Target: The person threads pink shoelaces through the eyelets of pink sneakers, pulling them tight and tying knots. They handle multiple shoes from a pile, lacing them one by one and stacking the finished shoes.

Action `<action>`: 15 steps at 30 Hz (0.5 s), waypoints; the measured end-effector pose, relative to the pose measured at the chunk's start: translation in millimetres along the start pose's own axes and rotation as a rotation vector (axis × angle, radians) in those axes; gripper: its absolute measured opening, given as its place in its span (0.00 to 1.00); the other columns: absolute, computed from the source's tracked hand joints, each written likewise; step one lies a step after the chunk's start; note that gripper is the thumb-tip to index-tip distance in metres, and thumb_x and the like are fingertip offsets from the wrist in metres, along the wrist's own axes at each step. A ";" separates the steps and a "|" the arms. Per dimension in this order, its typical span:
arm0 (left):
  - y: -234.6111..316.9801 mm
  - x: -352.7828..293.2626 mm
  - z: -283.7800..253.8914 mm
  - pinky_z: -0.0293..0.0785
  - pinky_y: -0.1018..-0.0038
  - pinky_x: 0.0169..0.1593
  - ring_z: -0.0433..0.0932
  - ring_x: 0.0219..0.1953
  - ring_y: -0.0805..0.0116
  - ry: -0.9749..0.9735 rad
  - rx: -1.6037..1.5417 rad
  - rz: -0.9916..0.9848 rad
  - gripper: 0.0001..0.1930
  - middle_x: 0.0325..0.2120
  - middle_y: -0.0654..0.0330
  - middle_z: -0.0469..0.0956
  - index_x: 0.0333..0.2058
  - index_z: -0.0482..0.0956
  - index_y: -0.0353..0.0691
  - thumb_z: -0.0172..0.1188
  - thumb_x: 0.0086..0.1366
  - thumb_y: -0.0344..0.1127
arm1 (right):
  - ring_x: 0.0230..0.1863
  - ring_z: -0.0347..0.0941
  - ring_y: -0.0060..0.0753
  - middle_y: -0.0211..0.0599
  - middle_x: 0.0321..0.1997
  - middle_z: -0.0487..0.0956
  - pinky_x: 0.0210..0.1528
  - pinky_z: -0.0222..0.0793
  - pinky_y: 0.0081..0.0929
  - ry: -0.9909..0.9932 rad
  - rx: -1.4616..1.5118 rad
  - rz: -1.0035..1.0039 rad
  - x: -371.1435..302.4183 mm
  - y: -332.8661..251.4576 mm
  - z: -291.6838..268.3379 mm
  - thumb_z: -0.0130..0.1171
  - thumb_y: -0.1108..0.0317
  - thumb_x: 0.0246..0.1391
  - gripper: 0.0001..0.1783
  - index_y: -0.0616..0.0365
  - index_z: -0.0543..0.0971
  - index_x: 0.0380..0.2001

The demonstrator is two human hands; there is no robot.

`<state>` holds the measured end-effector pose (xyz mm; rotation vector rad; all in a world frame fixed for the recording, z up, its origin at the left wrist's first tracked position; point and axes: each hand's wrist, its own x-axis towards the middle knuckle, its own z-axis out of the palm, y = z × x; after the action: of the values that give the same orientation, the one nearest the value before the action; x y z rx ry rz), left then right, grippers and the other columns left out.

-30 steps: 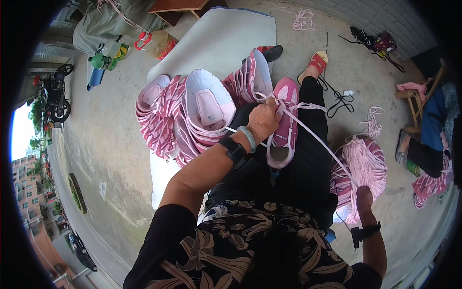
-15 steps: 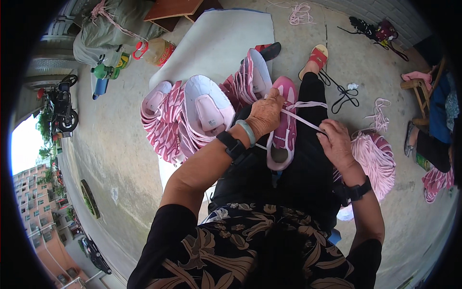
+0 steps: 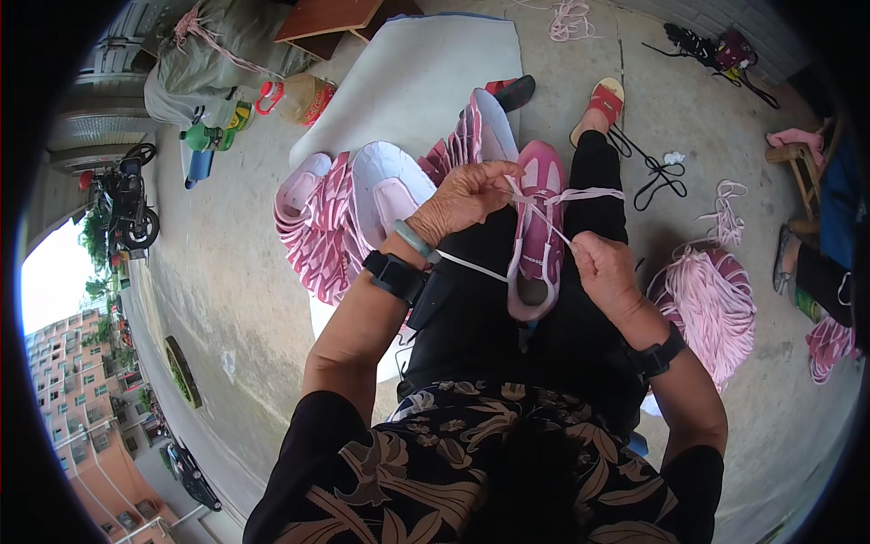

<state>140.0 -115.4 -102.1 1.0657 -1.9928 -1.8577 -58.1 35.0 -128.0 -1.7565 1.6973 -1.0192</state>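
Note:
A pink shoe upper (image 3: 541,243) lies over my lap, toe pointing away, its heel opening toward me. Pale pink shoelace (image 3: 587,194) crosses its front eyelets, one stretch reaching over my right thigh. At the toe's left side, my left hand (image 3: 467,198) pinches a strand of that lace. Just right of the upper, my right hand (image 3: 605,275) has a thin strand between thumb and forefinger, drawn taut from the eyelets. A white strap (image 3: 471,265) runs from near my left wrist to the upper's side.
Stacked pink shoe uppers (image 3: 313,227) stand to the left on a pale sheet (image 3: 417,72). A big bundle of pink laces (image 3: 711,308) lies at my right. Bottles (image 3: 299,98) stand at the far left. Black cord (image 3: 657,177) lies on the floor beyond my right leg.
My left hand has shifted left, off the front of the upper. My right hand has come closer to the upper, and the laces now cross over the eyelets.

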 end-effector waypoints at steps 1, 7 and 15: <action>-1.8 -4.7 -2.2 0.60 0.88 0.21 0.63 0.18 0.85 0.010 0.032 0.011 0.17 0.22 0.71 0.69 0.47 0.73 0.43 0.53 0.58 0.24 | 0.21 0.69 0.46 0.40 0.18 0.71 0.22 0.63 0.33 -0.007 0.036 0.038 -11.4 -2.5 -9.3 0.53 0.72 0.48 0.03 0.57 0.70 0.24; -1.3 -15.1 -1.1 0.62 0.88 0.21 0.67 0.20 0.86 0.003 -0.222 -0.138 0.17 0.25 0.71 0.72 0.46 0.73 0.41 0.55 0.56 0.24 | 0.21 0.56 0.13 0.25 0.17 0.64 0.23 0.54 0.16 -0.066 0.295 0.528 -114.9 -2.1 -94.1 0.51 0.74 0.54 0.06 0.62 0.72 0.24; -27.0 6.9 47.1 0.68 0.84 0.28 0.71 0.25 0.80 0.157 -0.456 -0.005 0.19 0.30 0.68 0.73 0.45 0.73 0.42 0.53 0.53 0.22 | 0.13 0.60 0.39 0.40 0.13 0.62 0.16 0.53 0.30 -0.216 -0.244 0.287 -233.3 17.8 -127.8 0.50 0.75 0.49 0.10 0.60 0.67 0.16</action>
<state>116.2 -81.5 -137.9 1.0354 -1.3857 -2.0227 -157.3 281.6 -106.1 -1.6339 1.9232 -0.4968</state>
